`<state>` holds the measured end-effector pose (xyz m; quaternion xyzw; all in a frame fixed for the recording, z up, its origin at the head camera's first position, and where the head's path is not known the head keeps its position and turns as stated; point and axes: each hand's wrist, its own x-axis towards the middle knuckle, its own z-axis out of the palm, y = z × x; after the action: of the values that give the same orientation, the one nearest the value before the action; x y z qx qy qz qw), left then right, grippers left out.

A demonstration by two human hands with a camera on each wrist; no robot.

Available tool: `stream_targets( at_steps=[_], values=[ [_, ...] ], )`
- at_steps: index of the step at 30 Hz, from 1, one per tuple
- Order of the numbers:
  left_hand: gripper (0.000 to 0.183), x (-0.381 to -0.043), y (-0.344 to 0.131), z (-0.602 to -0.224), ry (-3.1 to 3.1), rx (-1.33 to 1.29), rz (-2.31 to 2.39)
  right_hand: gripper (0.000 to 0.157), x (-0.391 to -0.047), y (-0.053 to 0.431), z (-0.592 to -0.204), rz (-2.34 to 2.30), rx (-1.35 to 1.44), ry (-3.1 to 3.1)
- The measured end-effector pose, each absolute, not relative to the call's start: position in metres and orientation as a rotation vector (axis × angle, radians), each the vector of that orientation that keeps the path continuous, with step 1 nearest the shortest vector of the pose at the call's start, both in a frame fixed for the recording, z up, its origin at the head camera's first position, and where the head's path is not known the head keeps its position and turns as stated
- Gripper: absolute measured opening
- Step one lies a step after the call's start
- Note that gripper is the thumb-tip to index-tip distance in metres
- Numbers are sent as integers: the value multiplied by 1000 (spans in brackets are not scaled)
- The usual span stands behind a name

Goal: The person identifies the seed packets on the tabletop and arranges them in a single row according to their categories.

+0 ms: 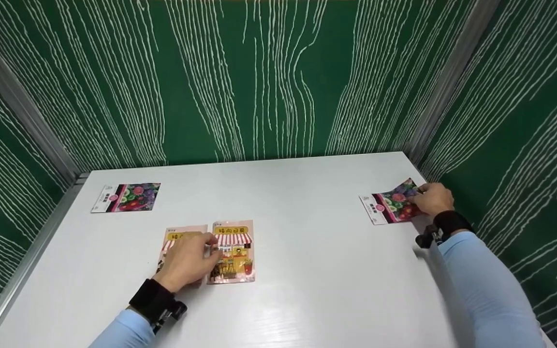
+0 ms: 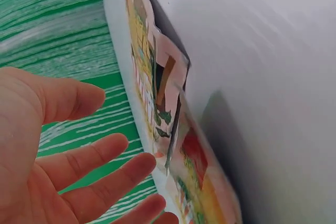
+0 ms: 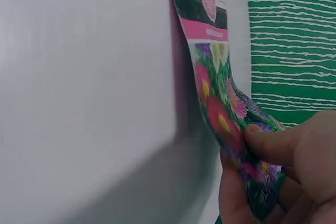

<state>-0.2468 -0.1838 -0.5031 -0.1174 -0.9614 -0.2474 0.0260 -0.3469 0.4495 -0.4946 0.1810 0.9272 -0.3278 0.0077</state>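
Observation:
With thumb and fingers, my right hand (image 1: 434, 198) pinches the bottom end of a flower-printed seed packet (image 1: 388, 207) at the table's right side. That end bends upward, and the thumb lies across the printed flowers in the right wrist view. My left hand (image 1: 190, 256) hovers over two pink seed packets with striped awnings, its fingers spread loosely and holding nothing in the left wrist view. It covers much of the left pink packet (image 1: 172, 233); its fingertips overlap the edge of the right pink packet (image 1: 235, 256). Another flower-printed packet (image 1: 136, 197) lies at the far left.
The packets lie on a white table (image 1: 307, 299). Green walls (image 1: 269, 82) with white wavy lines stand behind it and at both sides, with grey metal posts (image 1: 445, 87) at the corners.

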Motion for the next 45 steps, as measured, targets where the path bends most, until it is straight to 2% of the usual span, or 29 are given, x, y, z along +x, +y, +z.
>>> stream_targets(
  at_steps=[22, 30, 37, 45],
  values=[
    [25, -248, -179, -499, -2943, -389, -879, 71, -351, 438, -483, -1508, 697, 2610],
    [29, -253, -163, -500, -2926, -435, -980, 72, -355, 417, -475, -1557, 609, 2562],
    [22, -256, -155, -499, -2886, -502, -959, 67, -357, 398, -472, -1697, 489, 2523],
    [23, -263, -149, -491, -2927, -441, -1055, 62, -358, 383, -469, -1715, 379, 2456]
  ],
)
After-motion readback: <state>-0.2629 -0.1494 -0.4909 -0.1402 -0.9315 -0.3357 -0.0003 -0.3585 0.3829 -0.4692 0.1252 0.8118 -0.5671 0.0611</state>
